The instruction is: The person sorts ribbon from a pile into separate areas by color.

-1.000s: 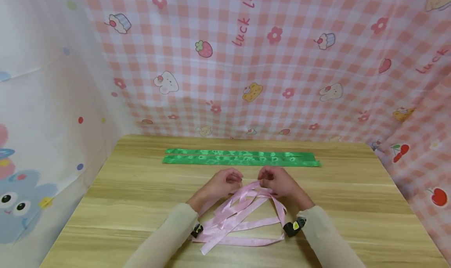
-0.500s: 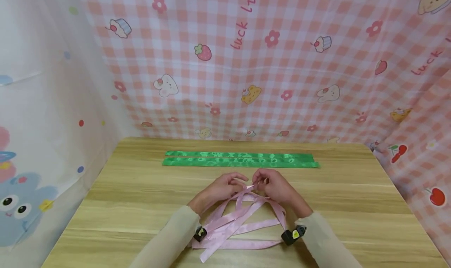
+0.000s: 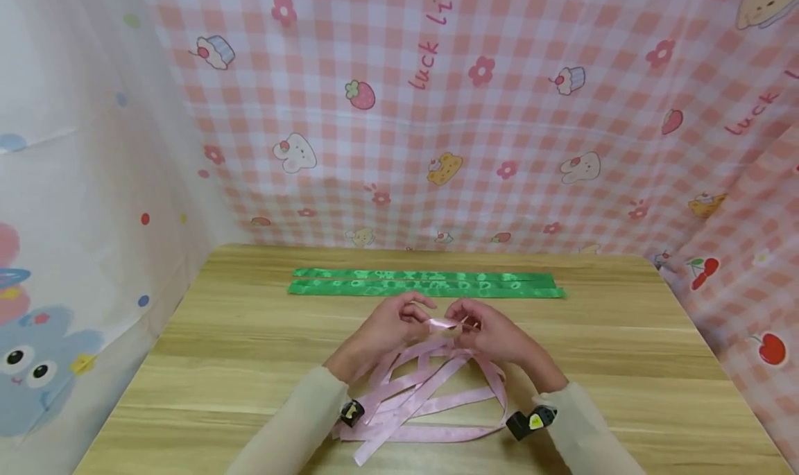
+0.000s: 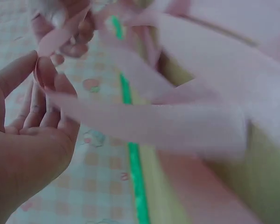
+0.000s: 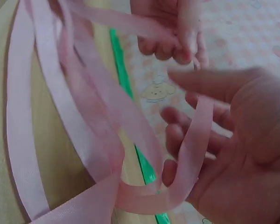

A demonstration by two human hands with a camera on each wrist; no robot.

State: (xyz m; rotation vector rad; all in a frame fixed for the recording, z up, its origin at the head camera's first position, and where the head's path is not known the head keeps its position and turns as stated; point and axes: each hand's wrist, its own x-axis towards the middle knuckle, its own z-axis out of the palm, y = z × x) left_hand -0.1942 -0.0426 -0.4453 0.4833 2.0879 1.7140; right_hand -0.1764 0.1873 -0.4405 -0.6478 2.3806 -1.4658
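Note:
A long pink satin ribbon (image 3: 408,406) lies in loose, overlapping loops on the table, below and between the hands. My left hand (image 3: 390,326) pinches a part of it between thumb and forefinger, as the left wrist view shows. My right hand (image 3: 493,333) holds the same ribbon a little to the right; in the right wrist view the ribbon (image 5: 196,135) passes between thumb and forefinger and hangs in a loop across the curled fingers. A short shiny stretch spans the small gap between both hands. The rest trails down toward the pile.
Two shiny green strips (image 3: 399,290) lie side by side across the back of the wooden table (image 3: 218,364), just beyond the hands. A pink checked cloth (image 3: 387,135) hangs behind, and a white printed cloth (image 3: 75,204) at the left.
The left hand has lifted slightly and drawn back a little, and a stretch of ribbon now shows between the hands. The pile below has loosened a little; the green strips stay put.

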